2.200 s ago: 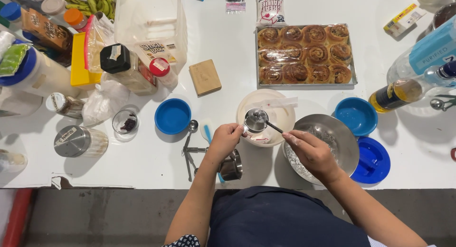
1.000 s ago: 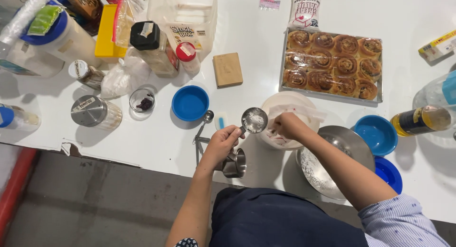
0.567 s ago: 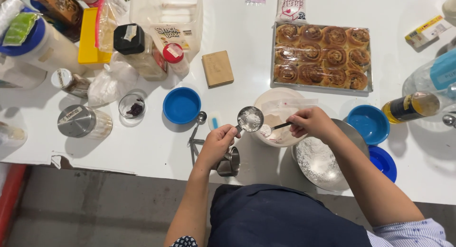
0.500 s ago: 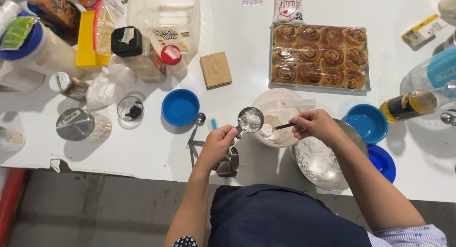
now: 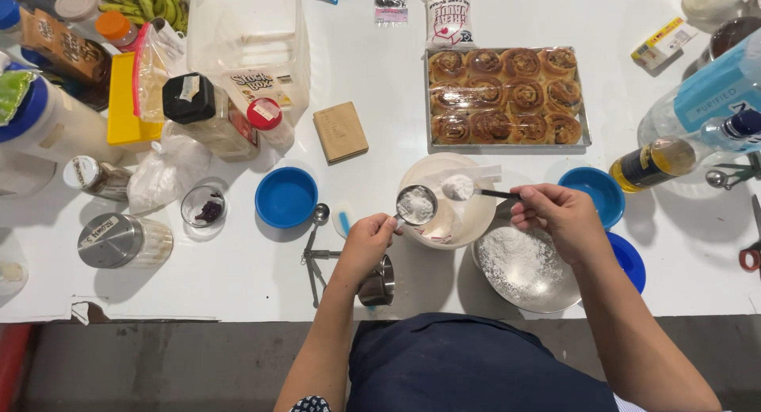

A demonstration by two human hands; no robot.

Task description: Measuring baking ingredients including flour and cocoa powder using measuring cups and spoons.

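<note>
From the head camera I am looking down on a white bench [image 5: 380,87]. My left hand [image 5: 366,244] is holding a small metal measuring cup [image 5: 416,204] by its handle, fingers curled and pinching it; the cup is carrying white powder and hanging over the near rim of a white tub [image 5: 464,222]. My right hand [image 5: 560,214] is gripping the dark handle of a spoon [image 5: 460,187] heaped with white powder, fingers pressed together around it, the spoon's bowl sitting just beside the cup, above the tub. Below that hand a metal bowl [image 5: 523,268] of flour is resting. A blue bowl [image 5: 285,197] is lying left of the cup, and a tray of cinnamon rolls [image 5: 507,96] is sitting beyond the tub.
</note>
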